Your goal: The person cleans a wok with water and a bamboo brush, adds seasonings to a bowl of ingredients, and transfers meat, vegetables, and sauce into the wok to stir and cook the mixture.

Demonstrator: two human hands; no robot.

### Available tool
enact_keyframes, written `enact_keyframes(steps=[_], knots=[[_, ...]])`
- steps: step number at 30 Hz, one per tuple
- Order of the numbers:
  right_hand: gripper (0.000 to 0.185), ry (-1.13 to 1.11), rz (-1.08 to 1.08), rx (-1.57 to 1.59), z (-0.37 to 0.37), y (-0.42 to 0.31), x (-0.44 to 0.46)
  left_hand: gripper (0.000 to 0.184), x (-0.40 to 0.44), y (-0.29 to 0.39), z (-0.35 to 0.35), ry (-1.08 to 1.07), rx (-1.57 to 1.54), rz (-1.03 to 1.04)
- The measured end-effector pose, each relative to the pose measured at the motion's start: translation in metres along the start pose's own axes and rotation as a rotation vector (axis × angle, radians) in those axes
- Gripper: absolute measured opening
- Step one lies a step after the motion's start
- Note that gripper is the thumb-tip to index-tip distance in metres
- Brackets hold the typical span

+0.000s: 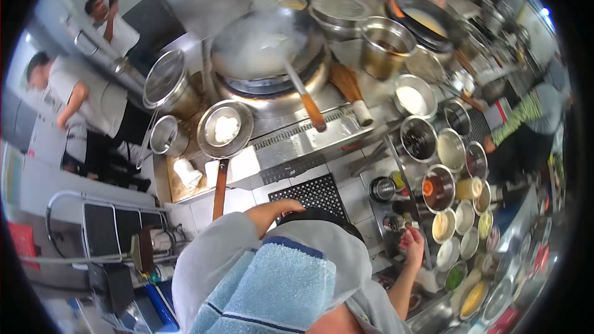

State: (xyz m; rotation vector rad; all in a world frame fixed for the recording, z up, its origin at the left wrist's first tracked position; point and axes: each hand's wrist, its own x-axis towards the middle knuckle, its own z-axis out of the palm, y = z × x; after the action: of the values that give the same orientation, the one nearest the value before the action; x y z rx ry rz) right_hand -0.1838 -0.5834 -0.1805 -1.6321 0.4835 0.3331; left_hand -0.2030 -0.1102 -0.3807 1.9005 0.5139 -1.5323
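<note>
My left hand (289, 206) rests low at my waist, its fingers mostly hidden against my dark clothing. On the right, my right hand (411, 241) is raised beside the rack of seasoning pots, fingers curled together; what they hold, if anything, is too small to make out. A steaming wok (247, 55) sits on the burner ahead, with a wooden-handled ladle (303, 99) leaning in it. The wooden-handled strainer (225, 130) at the counter's left holds something white. A brush (348, 86) lies right of the wok.
Metal pots of ingredients (439, 188) crowd the right side. Two people (93, 96) (114, 25) stand at the left, and another person (538, 111) works at the far right. A black mat (309, 196) lies on the tiled floor. A tall pot (387, 43) stands behind the brush.
</note>
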Motion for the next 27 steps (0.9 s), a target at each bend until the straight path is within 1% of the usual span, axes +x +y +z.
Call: enact_keyframes(steps=[1,3,4,5,6,7,8,9,10,11,12,14,15,16,17,18,19,20,21,22,23,24,25,26,27], knots=[[0.026,-0.097,-0.058,-0.038,0.020,-0.043,0.001,0.053,-0.012,0.006,0.004,0.095,-0.026,-0.049],[0.026,-0.283,-0.173,-0.110,0.071,-0.114,0.011,0.051,-0.035,-0.004,0.011,0.109,-0.194,0.056],[0.026,-0.419,-0.221,-0.075,0.101,-0.136,0.027,0.049,-0.043,-0.011,0.010,0.126,-0.274,0.111],[0.026,-0.454,-0.246,-0.131,0.137,-0.160,0.040,0.041,-0.027,-0.021,0.017,0.144,-0.376,-0.015],[0.026,-0.552,-0.375,-0.234,0.179,-0.191,0.051,0.040,-0.019,-0.037,0.026,0.164,-0.517,0.035],[0.032,-0.583,-0.463,-0.301,0.222,-0.219,0.062,0.039,-0.019,-0.045,0.031,0.203,-0.537,0.080],[0.042,-0.634,-0.526,-0.434,0.264,-0.237,0.085,0.037,-0.020,-0.055,0.043,0.240,-0.557,0.117],[0.053,-0.737,-0.543,-0.254,0.310,-0.250,0.095,0.035,0.006,-0.081,0.061,0.257,-0.412,0.185],[0.063,-0.706,-0.665,-0.306,0.353,-0.257,0.103,0.029,-0.018,-0.070,0.063,0.344,-0.502,0.050],[0.062,-0.728,-0.735,-0.445,0.394,-0.259,0.121,0.024,-0.042,-0.059,0.065,0.441,-0.603,-0.078],[0.061,-0.746,-0.811,-0.581,0.424,-0.260,0.131,0.022,-0.049,-0.057,0.070,0.484,-0.763,-0.013],[0.045,-1.003,-0.328,-0.402,0.441,-0.281,0.113,0.018,-0.064,-0.060,0.101,0.568,-1.097,0.108],[0.027,-0.951,-0.331,-0.370,0.439,-0.295,0.101,0.015,-0.072,-0.062,0.112,0.545,-1.247,0.236],[0.020,-0.965,-0.383,-0.296,0.446,-0.294,0.115,0.018,-0.079,-0.068,0.114,0.474,-1.268,0.213],[0.015,-1.066,-0.333,-0.225,0.445,-0.300,0.121,0.022,-0.111,-0.061,0.113,0.482,-1.320,0.209],[0.013,-1.138,-0.272,-0.101,0.439,-0.304,0.120,0.026,-0.159,-0.047,0.106,0.491,-1.356,0.209],[0.012,-1.153,-0.261,-0.021,0.429,-0.302,0.117,0.025,-0.206,-0.039,0.097,0.461,-1.390,0.344],[0.019,-1.101,-0.207,0.110,0.412,-0.303,0.100,0.024,-0.248,-0.037,0.086,0.426,-1.402,0.486],[0.038,-1.133,-0.203,0.188,0.398,-0.294,0.104,0.021,-0.282,-0.039,0.074,0.513,-1.409,0.587],[0.049,-1.166,-0.161,0.255,0.388,-0.287,0.104,0.019,-0.305,-0.046,0.065,0.592,-1.413,0.690],[0.049,-1.153,-0.155,0.257,0.380,-0.278,0.105,0.018,-0.320,-0.061,0.053,0.759,-1.433,0.725],[0.044,-1.076,-0.214,0.163,0.383,-0.271,0.111,0.017,-0.332,-0.074,0.038,0.927,-1.452,0.758],[0.038,-0.993,-0.261,0.068,0.385,-0.261,0.119,0.017,-0.346,-0.078,0.021,1.089,-1.549,0.724],[0.033,-0.912,-0.305,-0.023,0.385,-0.251,0.127,0.021,-0.347,-0.099,0.002,1.264,-1.474,0.516],[0.035,-0.892,-0.380,-0.088,0.385,-0.243,0.140,0.029,-0.321,-0.139,-0.013,1.448,-1.293,0.318]])
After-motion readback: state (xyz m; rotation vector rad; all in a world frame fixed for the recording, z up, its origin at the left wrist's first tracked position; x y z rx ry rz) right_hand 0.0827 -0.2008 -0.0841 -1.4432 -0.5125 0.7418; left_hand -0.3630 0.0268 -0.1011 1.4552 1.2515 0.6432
